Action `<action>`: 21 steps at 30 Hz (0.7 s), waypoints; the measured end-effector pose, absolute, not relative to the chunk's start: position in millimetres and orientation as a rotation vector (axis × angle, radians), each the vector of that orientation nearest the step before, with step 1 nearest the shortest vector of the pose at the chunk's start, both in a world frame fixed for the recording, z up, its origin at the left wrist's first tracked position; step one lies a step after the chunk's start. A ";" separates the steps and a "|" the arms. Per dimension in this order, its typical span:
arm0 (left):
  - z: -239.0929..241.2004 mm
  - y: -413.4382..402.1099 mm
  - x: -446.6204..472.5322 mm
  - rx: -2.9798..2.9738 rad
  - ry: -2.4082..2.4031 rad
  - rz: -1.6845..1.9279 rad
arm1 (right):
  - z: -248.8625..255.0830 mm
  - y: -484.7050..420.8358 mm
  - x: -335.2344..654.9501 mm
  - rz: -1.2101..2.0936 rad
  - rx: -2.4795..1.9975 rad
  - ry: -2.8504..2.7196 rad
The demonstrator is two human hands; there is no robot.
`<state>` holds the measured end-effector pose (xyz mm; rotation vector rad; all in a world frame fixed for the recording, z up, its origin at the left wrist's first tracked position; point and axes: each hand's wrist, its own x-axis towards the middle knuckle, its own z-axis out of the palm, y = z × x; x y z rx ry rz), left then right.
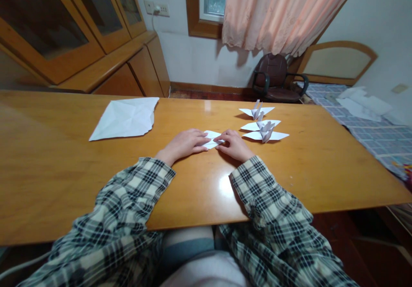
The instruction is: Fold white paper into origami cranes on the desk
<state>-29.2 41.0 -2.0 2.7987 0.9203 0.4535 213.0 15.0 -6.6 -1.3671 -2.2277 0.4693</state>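
Note:
A small folded white paper [210,143] lies on the table between my hands. My left hand [186,143] holds its left side, thumb at the near edge and fingers reaching over the top. On the right side, my right hand [234,144] has its thumb and fingertips closed on the paper's edge. My fingers cover both ends of the paper, so its full outline is hidden. Three folded paper cranes [265,133] with spread wings stand in a row just beyond my right hand.
A creased, flat sheet of white paper [125,119] lies at the far left of the wooden table [58,167]. Behind the table stand a wooden cabinet [128,72] and a brown office chair [277,74]. A bed [360,132] is at the right.

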 end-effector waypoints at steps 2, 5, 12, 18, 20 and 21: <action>-0.8 39.7 -27.9 2.803 0.919 0.454 | -6.3 15.5 213.9 0.478 -1.357 -2.234; -0.9 37.5 -25.7 2.820 0.923 0.446 | -5.4 16.2 213.2 0.462 -1.353 -2.241; -1.1 34.1 -23.2 2.841 0.950 0.455 | -2.7 14.6 210.0 0.421 -1.317 -2.265; -1.4 31.8 -19.7 2.856 0.976 0.497 | -3.5 12.7 208.5 0.417 -1.288 -2.268; -1.2 31.0 -19.0 2.847 0.982 0.513 | -4.5 12.9 207.1 0.404 -1.291 -2.255; -1.0 30.8 -18.8 2.847 0.985 0.514 | -5.1 13.1 206.3 0.397 -1.293 -2.251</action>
